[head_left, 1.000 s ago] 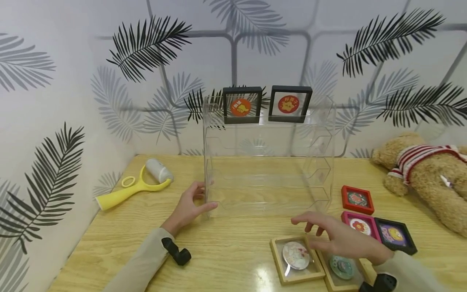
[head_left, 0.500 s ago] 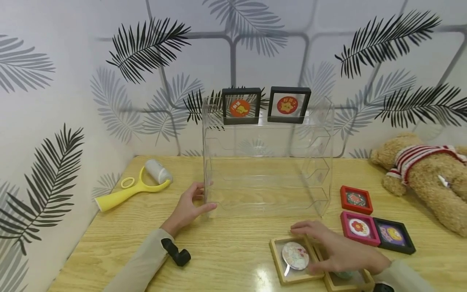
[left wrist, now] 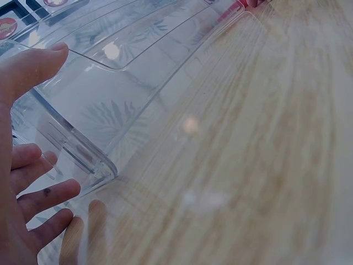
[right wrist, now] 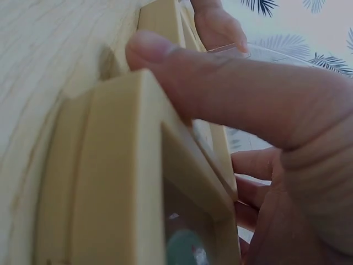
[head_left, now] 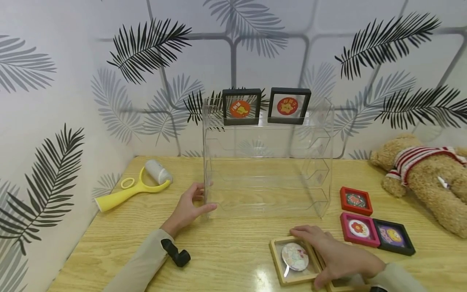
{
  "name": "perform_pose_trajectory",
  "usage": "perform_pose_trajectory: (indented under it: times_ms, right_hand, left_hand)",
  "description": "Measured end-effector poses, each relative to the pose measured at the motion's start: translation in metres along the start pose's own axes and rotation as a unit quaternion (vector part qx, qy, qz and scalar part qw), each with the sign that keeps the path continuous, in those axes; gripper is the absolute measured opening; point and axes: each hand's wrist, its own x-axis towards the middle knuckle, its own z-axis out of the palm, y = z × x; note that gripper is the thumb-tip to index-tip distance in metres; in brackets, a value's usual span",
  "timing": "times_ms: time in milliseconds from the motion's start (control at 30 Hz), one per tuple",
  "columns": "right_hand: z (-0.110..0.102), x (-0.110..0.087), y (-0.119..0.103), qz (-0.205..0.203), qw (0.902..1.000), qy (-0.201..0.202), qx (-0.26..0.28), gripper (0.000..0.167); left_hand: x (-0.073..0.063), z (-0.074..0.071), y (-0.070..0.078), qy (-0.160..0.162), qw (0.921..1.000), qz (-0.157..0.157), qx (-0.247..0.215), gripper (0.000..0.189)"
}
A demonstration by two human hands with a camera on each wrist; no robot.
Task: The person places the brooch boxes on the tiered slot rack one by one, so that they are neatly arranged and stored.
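Observation:
A clear acrylic rack with several tiers stands on the table. At its lower left side my left hand grips the side panel, thumb in front and fingers along the outer side. Two light-wood frames lie side by side at the front: the left one shows a pale round badge, the right one is mostly under my right hand. In the right wrist view, my thumb lies across the near corner where these frames meet. My fingers reach round the far side.
Two black frames stand on the rack's top tier. At right lie a red frame, a pink frame, a dark frame and a teddy bear. A yellow slingshot-shaped piece and grey cylinder lie left.
My right hand has come down and toward me onto the wooden frames, its thumb now at their near edge and more of the right frame covered. My left hand stays on the rack.

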Motion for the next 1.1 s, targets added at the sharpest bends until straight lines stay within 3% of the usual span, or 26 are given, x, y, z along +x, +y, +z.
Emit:
perform_pose_trajectory:
  times_ms: [133, 333, 467, 600, 733, 800, 867, 967, 1100]
  right_hand:
    - [0.001, 0.001, 0.000, 0.009, 0.9999, -0.005, 0.009, 0.106]
    - [0.005, 0.004, -0.002, 0.042, 0.9987, 0.007, -0.028, 0.099]
    - [0.008, 0.005, -0.002, 0.035, 0.9980, 0.029, -0.044, 0.095]
    - [0.009, 0.004, -0.005, 0.032, 0.9974, 0.059, -0.026, 0.095]
    - [0.007, 0.006, -0.007, 0.026, 0.9950, 0.091, 0.032, 0.098]
    - [0.007, 0.007, -0.005, 0.013, 0.9901, 0.095, 0.103, 0.099]
    - [0.006, 0.008, -0.002, 0.011, 0.9801, 0.096, 0.174, 0.098]
    - [0.005, 0.011, 0.001, 0.006, 0.9570, 0.091, 0.275, 0.100]
    - [0.003, 0.017, 0.003, -0.023, 0.9367, 0.096, 0.336, 0.099]
  left_hand:
    - [-0.001, 0.000, 0.000, 0.001, 1.0000, -0.002, 0.001, 0.060]
    - [0.000, 0.000, -0.002, 0.003, 1.0000, -0.007, -0.004, 0.060]
    - [-0.002, 0.000, 0.002, 0.004, 1.0000, -0.007, -0.006, 0.060]
    - [-0.004, 0.000, 0.002, 0.004, 0.9999, -0.014, 0.001, 0.058]
    - [-0.001, 0.000, -0.002, 0.003, 0.9999, -0.012, 0.005, 0.057]
    - [0.001, 0.001, -0.003, 0.002, 0.9999, -0.008, 0.006, 0.057]
    - [0.002, 0.001, -0.004, 0.001, 1.0000, -0.006, 0.007, 0.058]
    - [0.001, 0.000, -0.003, -0.001, 0.9999, -0.011, 0.012, 0.059]
    - [0.000, 0.000, 0.000, -0.007, 0.9997, -0.022, 0.011, 0.061]
